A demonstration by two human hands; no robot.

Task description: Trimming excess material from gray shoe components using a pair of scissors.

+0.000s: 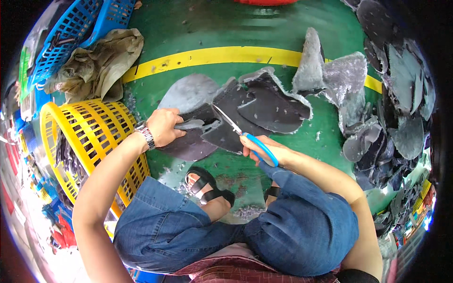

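Note:
My right hand (264, 148) is closed round the blue handles of a pair of scissors (261, 147). Their blades point up and left, over a dark sheepskin-like piece (226, 134) with a pale fuzzy edge. My left hand (163, 127), with a metal watch on the wrist, grips the left side of this dark material, its fingers curled over a grey strip. Beneath and behind that hand lies a rounded grey piece (188, 89). A further dark piece with a fuzzy rim (278, 104) spreads out to the right of the blades.
A yellow slotted basket (94, 118) holding dark scraps tips at the left. Behind it are crumpled brown cloth (104, 61) and a blue crate (71, 33). Grey fuzzy pieces (347, 78) and a heap of dark pieces (406, 108) lie right. A yellow line (212, 56) crosses the green floor.

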